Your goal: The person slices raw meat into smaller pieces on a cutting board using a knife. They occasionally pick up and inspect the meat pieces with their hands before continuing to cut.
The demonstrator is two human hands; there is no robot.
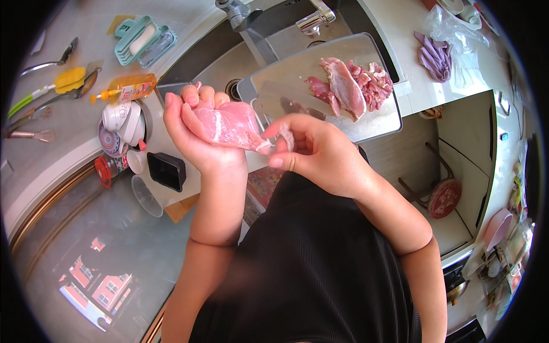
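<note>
My left hand (203, 128), palm up, cradles a piece of raw pink meat (227, 124), probably chicken, with a white streak of fat along it. My right hand (321, 150) is at the meat's narrow end, its curled fingers holding a whitish, translucent scrap of fat or membrane (286, 136). Beyond both hands a cutting board (274, 79) lies across the sink. On its right half are a larger slab of raw meat (345, 88) and a heap of small cut pieces (375, 83). A blade-like shape on the board is partly hidden by my right hand.
A faucet (315, 21) reaches over the steel sink (214, 68). On the left are a soap dish (133, 40), a pump bottle of orange liquid (133, 85), stacked bowls (124, 120) and a black plastic tray (166, 171). A purple cloth (435, 55) lies on the right counter; a stool (444, 197) stands below.
</note>
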